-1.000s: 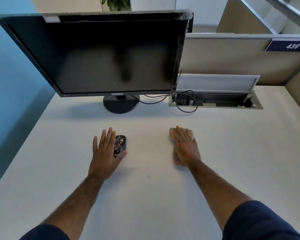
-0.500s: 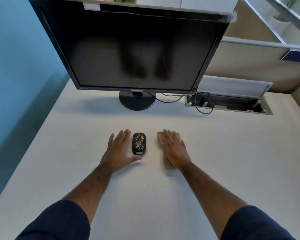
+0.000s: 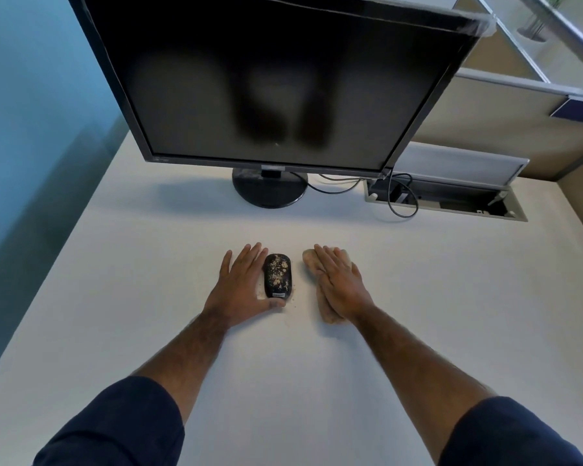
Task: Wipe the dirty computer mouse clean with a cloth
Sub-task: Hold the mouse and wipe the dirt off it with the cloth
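Observation:
A black computer mouse (image 3: 277, 274) speckled with tan crumbs lies on the white desk (image 3: 418, 314), with a few crumbs scattered beside it. My left hand (image 3: 241, 287) rests flat on the desk just left of the mouse, fingers along its side and thumb touching its near end. A folded tan cloth (image 3: 312, 264) lies a short way right of the mouse. My right hand (image 3: 340, 284) lies flat on top of the cloth, fingers extended, covering most of it.
A black monitor (image 3: 276, 75) on a round stand (image 3: 270, 188) stands behind the hands. An open cable tray (image 3: 451, 200) with cables sits at the back right. Beige partition walls close the back and right; a blue wall borders the desk's left edge.
The view has shifted closer and the hands now sit nearer each other. My left hand has slid off the mouse to its left side. My right hand stays on the cloth.

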Tool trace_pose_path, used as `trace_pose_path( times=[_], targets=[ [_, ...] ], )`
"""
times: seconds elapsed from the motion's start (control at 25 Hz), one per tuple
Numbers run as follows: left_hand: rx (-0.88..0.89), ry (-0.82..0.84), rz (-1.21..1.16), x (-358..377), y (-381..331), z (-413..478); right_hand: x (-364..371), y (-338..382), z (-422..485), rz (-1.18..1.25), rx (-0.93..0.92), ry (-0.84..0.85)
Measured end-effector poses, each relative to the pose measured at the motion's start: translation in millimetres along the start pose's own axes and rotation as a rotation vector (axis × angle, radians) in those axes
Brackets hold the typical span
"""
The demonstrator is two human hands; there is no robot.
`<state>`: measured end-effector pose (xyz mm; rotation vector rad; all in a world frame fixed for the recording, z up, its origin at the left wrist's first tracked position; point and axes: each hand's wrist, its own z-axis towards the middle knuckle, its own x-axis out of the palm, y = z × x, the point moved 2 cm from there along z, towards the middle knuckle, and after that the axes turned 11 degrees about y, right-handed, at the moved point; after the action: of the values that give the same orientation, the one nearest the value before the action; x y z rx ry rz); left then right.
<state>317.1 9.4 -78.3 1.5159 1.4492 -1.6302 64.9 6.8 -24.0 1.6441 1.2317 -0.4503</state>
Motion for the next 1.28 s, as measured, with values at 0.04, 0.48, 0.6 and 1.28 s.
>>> trace_pose_path(
  times=[0.04, 0.48, 0.6, 1.28],
  targets=[
    [0.006, -0.009, -0.001, 0, -1, 1, -1, 3, 3, -0.007, -0.014, 0.003],
    [0.030, -0.027, 0.013, 0, 0, 0, -9, 33, 33, -0.105, -0.097, 0.103],
    [0.034, -0.039, 0.008, 1, -1, 0, -7, 34, 41, -0.112, -0.115, 0.136],
    [0.033, -0.076, 0.018, 2, -3, 0, 3, 36, 28, -0.162, -0.176, 0.109]
  ],
)
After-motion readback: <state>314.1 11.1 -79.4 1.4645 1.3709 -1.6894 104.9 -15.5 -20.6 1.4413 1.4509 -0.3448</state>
